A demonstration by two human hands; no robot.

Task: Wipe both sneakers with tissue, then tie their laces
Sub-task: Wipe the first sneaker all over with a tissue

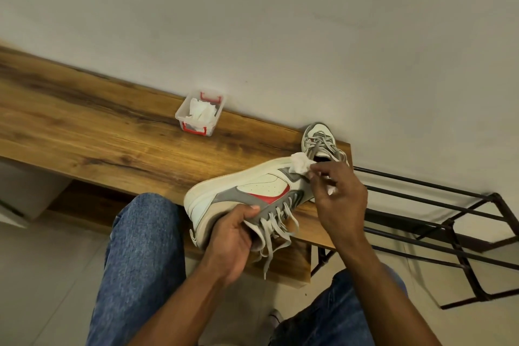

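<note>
A white-and-grey sneaker (247, 191) is gripped at its collar by the left hand (233, 236); crumpled tissue (302, 163) is pinched in the right hand's (339, 194) fingers (320, 168) against its toe. Beyond them, the second sneaker (318, 139) sits at the desk (98, 132) edge, near a metal rack (449, 222); a tissue box (200, 112) lies well apart.

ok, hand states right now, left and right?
Left hand: closed on the sneaker at its collar.
Right hand: closed on a crumpled tissue, pressed to the sneaker.

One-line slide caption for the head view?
Left hand holds sneaker; right hand presses tissue to its toe.
</note>
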